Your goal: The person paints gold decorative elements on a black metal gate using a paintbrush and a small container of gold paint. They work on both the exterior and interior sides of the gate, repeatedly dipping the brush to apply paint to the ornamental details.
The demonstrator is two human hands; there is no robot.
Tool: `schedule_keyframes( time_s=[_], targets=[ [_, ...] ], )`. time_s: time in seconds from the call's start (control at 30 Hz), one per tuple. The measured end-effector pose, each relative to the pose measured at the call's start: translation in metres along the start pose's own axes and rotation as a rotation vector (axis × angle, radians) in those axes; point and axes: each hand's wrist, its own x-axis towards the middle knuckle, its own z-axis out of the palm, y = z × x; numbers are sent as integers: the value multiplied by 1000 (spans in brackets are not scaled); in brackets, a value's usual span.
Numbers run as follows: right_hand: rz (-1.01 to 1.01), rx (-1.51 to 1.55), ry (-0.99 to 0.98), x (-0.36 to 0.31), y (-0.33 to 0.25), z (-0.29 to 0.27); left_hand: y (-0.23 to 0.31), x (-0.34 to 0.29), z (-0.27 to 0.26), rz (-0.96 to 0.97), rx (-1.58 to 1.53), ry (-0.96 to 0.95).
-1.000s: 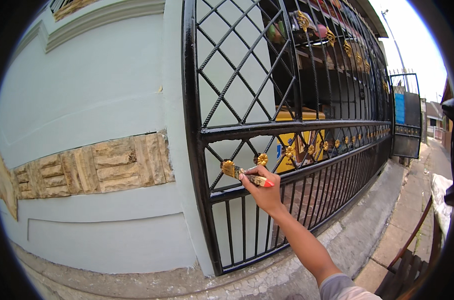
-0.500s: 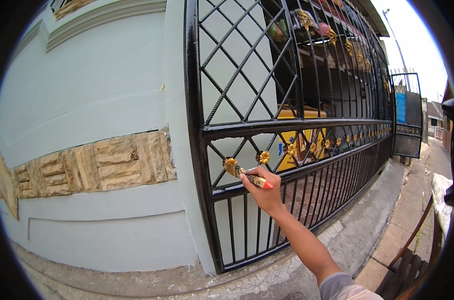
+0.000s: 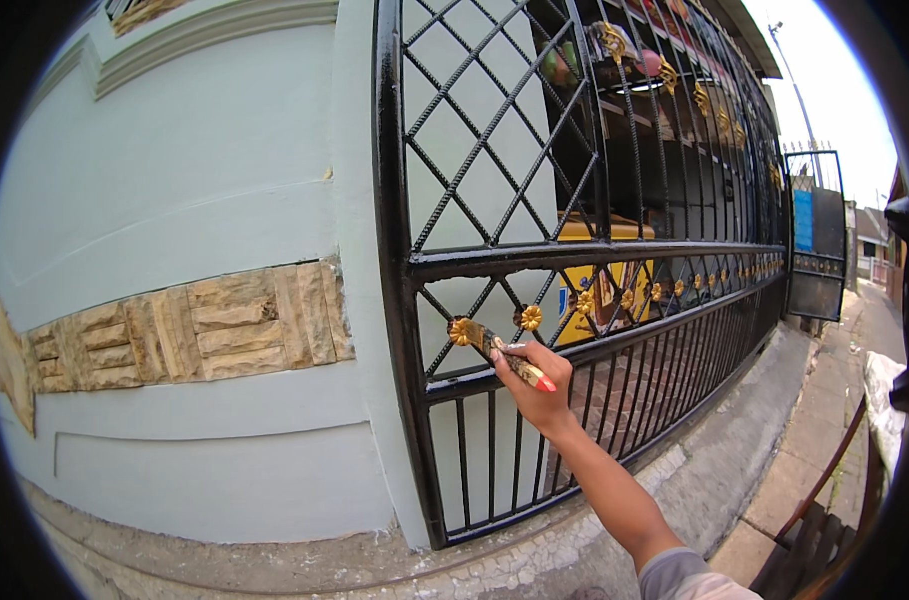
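My right hand (image 3: 537, 385) is closed around a paintbrush (image 3: 522, 371) with a pale, red-tipped handle. Its bristle end points up and left, at the right edge of a gold flower ornament (image 3: 460, 331); whether the bristles touch it I cannot tell. This flower sits on the crossing of black bars near the left post of a metal gate (image 3: 411, 258). A second gold flower (image 3: 530, 317) lies just above and right of the brush, and several more run along the same band toward the far end. My left hand is out of the picture.
Left of the gate stands a pale grey wall (image 3: 204, 220) with a band of rough tan stone (image 3: 236, 317). A yellow box (image 3: 603, 285) shows behind the bars. At lower right are a dark slatted bench (image 3: 812, 545) and a white sack (image 3: 883, 400). A paved lane (image 3: 824, 420) runs alongside.
The brush has shifted slightly right, from over the leftmost flower to its right edge, so more of that flower shows. My right hand moved with it, still gripping the handle.
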Motion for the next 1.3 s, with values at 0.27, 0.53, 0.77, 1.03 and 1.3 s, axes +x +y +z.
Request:
schedule_keyframes(
  time_s=[0.27, 0.53, 0.77, 1.03, 1.3],
  targets=[
    [27, 3, -38, 7, -7, -1, -7, 0, 1, -3, 118, 7],
    [32, 6, -47, 8, -3, 4, -6, 0, -2, -3, 58, 5],
    [81, 38, 36, 10, -5, 2, -8, 0, 0, 15, -2, 20],
    [-114, -70, 84, 5, -2, 4, -8, 1, 0, 29, 43, 31],
    [-150, 13, 8, -8, -13, 13, -5, 0, -1, 3, 49, 11]
  ],
)
